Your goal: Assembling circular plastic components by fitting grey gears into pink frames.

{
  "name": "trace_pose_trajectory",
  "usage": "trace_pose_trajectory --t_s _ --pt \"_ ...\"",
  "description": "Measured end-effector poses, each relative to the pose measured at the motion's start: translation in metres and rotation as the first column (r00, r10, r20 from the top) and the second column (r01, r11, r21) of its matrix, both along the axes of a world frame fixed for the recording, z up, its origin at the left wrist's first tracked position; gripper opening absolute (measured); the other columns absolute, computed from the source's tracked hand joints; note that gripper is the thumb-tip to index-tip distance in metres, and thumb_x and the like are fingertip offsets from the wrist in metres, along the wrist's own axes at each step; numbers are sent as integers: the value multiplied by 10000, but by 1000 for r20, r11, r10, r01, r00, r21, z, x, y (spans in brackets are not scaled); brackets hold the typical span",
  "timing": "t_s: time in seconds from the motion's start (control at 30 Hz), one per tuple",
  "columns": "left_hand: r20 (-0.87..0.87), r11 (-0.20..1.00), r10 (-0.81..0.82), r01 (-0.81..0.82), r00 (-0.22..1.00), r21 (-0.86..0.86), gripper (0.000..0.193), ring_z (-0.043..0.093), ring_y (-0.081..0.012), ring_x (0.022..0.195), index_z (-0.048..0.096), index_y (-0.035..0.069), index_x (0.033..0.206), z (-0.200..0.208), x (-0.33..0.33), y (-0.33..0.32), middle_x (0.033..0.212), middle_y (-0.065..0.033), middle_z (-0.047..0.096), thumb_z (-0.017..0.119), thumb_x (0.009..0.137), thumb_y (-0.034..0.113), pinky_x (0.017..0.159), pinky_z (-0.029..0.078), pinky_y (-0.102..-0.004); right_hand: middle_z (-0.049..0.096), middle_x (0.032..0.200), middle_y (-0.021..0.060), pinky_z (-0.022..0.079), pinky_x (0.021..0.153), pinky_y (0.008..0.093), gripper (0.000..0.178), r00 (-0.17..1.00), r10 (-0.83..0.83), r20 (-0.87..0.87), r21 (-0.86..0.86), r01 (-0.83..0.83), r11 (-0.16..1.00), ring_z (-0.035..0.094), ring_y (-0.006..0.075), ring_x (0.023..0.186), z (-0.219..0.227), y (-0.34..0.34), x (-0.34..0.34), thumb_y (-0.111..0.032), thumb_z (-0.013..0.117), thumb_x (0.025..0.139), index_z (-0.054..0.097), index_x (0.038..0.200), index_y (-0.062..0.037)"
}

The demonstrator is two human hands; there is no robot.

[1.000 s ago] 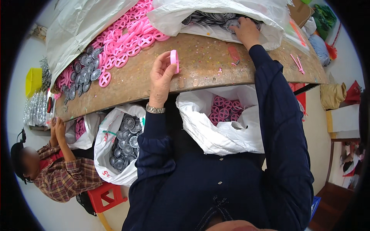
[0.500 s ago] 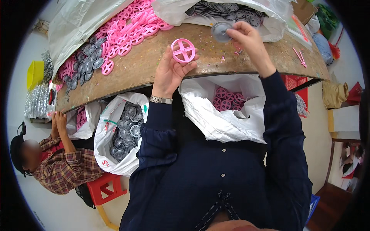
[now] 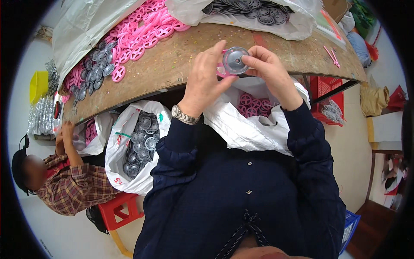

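Note:
Over the table's front edge, my two hands are close together. My left hand [image 3: 202, 80] has its thumb and fingers around a pink spoked wheel [image 3: 221, 70], mostly hidden behind a grey disc. That round grey disc [image 3: 234, 60], with a small centre hole, is pinched between the thumb and fingers of my right hand [image 3: 268, 69]. It overlaps the pink wheel's face; whether the two are joined I cannot tell. Below my hands, an open white sack [image 3: 230, 129] contains several pink wheels [image 3: 252, 105] with darker centres.
Loose pink wheels [image 3: 148, 28] and grey discs [image 3: 98, 64] are heaped on the wooden table [image 3: 172, 60]. More dark discs [image 3: 265, 13] lie in a bag at the back. A white bag of grey discs [image 3: 142, 138] stands at left, near a seated person [image 3: 79, 185]. Red crates [image 3: 325, 95] are at right.
My right hand has brought the grey disc left and down from over the table onto the pink wheel. My left hand has turned and moved slightly right with the wheel.

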State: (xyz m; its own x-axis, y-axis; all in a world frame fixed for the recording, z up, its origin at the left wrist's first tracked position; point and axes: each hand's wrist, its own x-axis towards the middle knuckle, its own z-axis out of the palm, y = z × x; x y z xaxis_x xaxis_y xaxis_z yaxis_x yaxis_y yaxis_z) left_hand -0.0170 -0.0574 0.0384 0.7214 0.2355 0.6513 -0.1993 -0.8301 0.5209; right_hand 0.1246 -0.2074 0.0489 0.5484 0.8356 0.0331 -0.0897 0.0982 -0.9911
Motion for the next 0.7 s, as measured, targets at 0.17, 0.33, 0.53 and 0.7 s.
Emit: trace_pose_trajectory --t_s 0.17,0.33,0.53,0.7 --pt "4 973 25 -26 1000 228 894 557 -360 1107 396 69 1446 3 0 -8 1226 -162 584 825 663 90 911 494 -431 594 845 -46 431 677 198 157 992 -71 102 29 68 997 537 26 768 -2 4 -15 -192 693 916 582 943 -85" --pt "-64 974 19 -33 998 -223 765 636 -227 1011 394 39 1442 -10 0 -9 1178 -140 610 788 789 95 766 563 -336 597 821 -37 424 654 192 156 984 -145 103 64 139 988 534 22 729 -11 6 -15 -170 690 916 569 944 -76" --pt "48 341 -374 186 926 -922 389 672 -150 784 472 17 1343 -9 -5 -11 1082 -85 645 579 989 139 638 558 -242 629 842 -3 475 681 202 166 975 -183 124 176 160 971 582 42 763 -17 6 -16 -76 688 903 548 983 -35" --pt "34 379 -328 165 944 -911 304 666 -146 750 526 4 1270 -9 -2 -20 1024 -88 657 548 1009 158 619 556 -245 661 908 46 514 731 212 177 947 -250 203 257 195 946 623 74 834 -20 7 -22 -43 690 894 552 997 -2"
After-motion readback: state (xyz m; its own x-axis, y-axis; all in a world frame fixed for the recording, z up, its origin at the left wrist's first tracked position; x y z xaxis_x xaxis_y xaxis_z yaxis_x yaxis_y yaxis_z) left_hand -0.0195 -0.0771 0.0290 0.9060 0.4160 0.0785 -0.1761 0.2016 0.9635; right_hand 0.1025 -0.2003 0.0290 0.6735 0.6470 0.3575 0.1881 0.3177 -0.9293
